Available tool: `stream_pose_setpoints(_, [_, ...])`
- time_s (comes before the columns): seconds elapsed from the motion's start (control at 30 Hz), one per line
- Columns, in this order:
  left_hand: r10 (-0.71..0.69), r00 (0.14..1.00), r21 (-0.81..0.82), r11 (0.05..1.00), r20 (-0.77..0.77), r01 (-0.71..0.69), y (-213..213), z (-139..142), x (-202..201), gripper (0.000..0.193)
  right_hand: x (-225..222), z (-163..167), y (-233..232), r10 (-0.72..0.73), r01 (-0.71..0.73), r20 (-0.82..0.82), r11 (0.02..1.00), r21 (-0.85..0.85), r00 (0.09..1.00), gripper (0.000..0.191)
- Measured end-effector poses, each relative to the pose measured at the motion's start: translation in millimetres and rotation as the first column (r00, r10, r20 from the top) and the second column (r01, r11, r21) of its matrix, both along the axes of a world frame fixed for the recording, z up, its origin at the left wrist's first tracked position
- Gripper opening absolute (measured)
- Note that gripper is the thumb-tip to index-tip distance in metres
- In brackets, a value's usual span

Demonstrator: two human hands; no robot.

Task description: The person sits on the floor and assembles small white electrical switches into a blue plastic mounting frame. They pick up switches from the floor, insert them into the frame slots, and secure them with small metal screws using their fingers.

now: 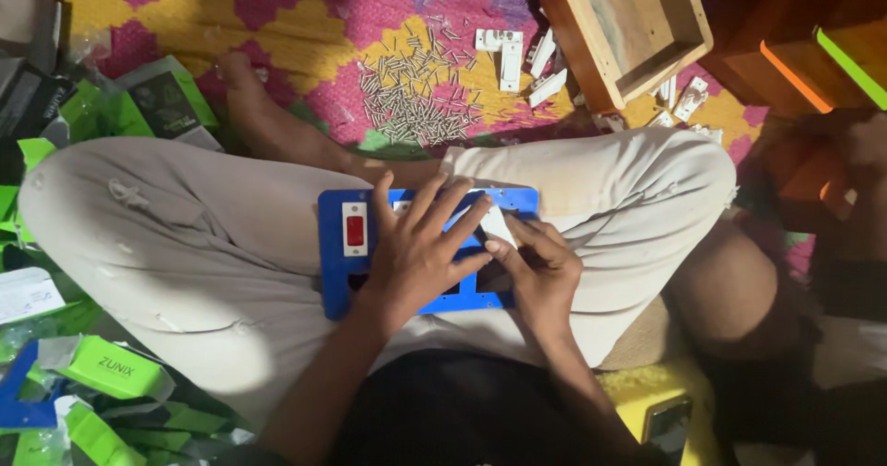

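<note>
A blue plate (pixel 334 277) with cut-out slots lies across the person's lap, resting on the light trousers (pixel 185 235) of the crossed legs. A white switch with a red rocker (pixel 355 229) sits fitted into its left end.

The left hand (pixel 416 249) lies flat on the middle of the plate, fingers spread wide and pointing up and to the right, pressing it down rather than clasping anything. The right hand (pixel 540 267) is at the plate's right end, fingers bent close together and pinched on a small white part (pixel 494 224) that sits at the upper right of the plate, just under the left hand's fingertips. The two hands touch or nearly touch at that spot; how far the part is seated in its slot is hidden by the fingers.

Beyond the knees, on a pink and yellow mat (pixel 305 23), lies a loose heap of small metal screws (pixel 416 92). More white switch parts (pixel 508 55) lie just beside an open wooden box (pixel 573 23). Green cardboard packets (pixel 115 366) are scattered at the left, near the person's thigh and well apart from both hands.
</note>
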State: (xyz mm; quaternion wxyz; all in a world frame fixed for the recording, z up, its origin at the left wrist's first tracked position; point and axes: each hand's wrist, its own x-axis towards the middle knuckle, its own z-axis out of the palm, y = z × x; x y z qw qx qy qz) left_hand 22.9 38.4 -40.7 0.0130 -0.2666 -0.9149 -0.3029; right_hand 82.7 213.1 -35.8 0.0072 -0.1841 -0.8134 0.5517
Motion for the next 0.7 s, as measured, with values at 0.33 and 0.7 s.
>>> stream_pose_setpoints(0.33, [-0.060,0.994,0.186,0.982,0.087,0.043,-14,-10,-4,0.034,-59,44,34,0.569,-0.616,0.306,0.784,0.080,0.763,0.019])
stream_pose_setpoints(0.7, [-0.070,0.997,-0.057,0.996,0.039,0.072,-17,7,-5,0.060,-107,45,20,0.759,-0.739,0.073,0.602,0.302,0.647,0.042])
